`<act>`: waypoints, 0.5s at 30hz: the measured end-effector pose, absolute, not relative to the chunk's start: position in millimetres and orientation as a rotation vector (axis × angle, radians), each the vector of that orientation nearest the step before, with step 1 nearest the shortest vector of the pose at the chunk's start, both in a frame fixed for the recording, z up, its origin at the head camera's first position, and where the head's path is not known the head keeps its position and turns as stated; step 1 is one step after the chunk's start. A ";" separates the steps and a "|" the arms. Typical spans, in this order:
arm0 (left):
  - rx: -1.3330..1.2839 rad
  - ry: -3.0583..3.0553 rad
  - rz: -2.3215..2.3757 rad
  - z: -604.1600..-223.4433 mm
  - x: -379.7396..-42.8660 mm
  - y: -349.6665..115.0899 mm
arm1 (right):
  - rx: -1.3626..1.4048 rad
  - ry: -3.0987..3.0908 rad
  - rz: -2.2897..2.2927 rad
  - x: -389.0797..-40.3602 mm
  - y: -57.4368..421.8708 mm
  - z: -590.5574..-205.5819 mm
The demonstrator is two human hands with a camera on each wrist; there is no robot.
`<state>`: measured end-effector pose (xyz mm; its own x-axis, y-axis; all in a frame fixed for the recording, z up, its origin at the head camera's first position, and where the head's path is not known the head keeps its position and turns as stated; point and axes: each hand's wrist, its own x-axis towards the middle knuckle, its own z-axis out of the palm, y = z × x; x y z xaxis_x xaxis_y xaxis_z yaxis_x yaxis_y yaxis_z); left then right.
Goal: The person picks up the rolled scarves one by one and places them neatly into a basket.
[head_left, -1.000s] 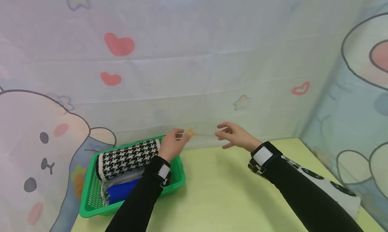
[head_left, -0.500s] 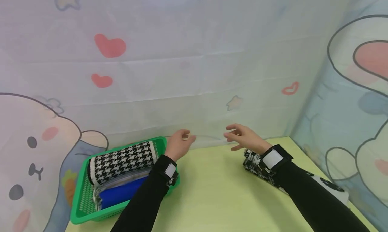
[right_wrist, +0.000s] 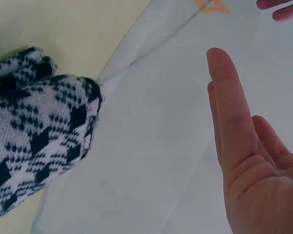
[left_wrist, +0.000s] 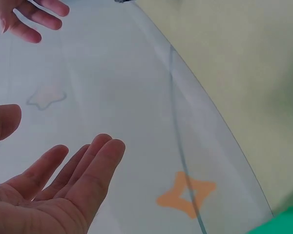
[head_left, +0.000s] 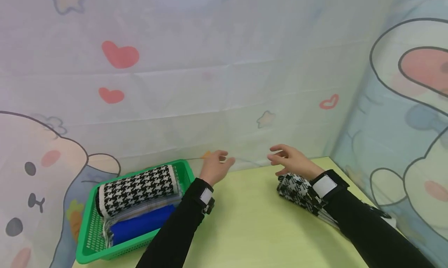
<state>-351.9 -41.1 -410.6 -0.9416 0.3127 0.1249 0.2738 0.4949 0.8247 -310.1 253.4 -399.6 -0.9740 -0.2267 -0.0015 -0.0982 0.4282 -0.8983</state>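
Both hands hover above the far part of the yellow table with nothing in them. The left hand (head_left: 216,168) is nearest the green basket (head_left: 101,253), its fingers relaxed and apart in the left wrist view. My right hand (head_left: 293,162) floats over the end of a folded black-and-white knit cloth (head_left: 297,192), fingers fairly straight, not seen touching it. In the right wrist view the cloth (right_wrist: 39,136) shows a checked pattern and thick folds. The right forearm hides part of it in the head view.
Inside the basket lie a rolled houndstooth cloth (head_left: 140,190), a greyish fringed cloth (head_left: 147,206) and a blue cloth (head_left: 141,224). A printed curtain (head_left: 196,85) hangs behind the yellow table (head_left: 245,221) and along its right side.
In the head view, everything on the table has shifted left as the camera turned right. Both hands have moved right, slightly farther apart, and the checked cloth has come into sight under the right hand.
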 end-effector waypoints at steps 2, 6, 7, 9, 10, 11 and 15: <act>0.533 2.674 1.467 -410.7 -351.4 -36.0 | -0.276 2.569 -1.583 -308.4 257.3 -399.3; 0.542 2.667 1.461 -414.7 -352.2 -26.8 | -0.280 2.564 -1.597 -303.4 263.2 -398.9; 0.543 2.664 1.456 -416.5 -352.8 -24.5 | -0.281 2.562 -1.600 -301.7 265.0 -398.9; 0.538 2.661 1.444 -419.7 -354.0 -19.8 | -0.280 2.561 -1.605 -298.2 268.9 -399.1; 0.530 2.660 1.441 -420.3 -353.8 -17.4 | -0.282 2.566 -1.605 -296.5 270.9 -399.1; 0.524 2.657 1.440 -421.2 -353.6 -15.5 | -0.280 2.569 -1.605 -295.1 272.8 -399.3; 0.506 2.656 1.434 -423.9 -353.4 -7.2 | -0.279 2.560 -1.619 -291.5 282.0 -402.1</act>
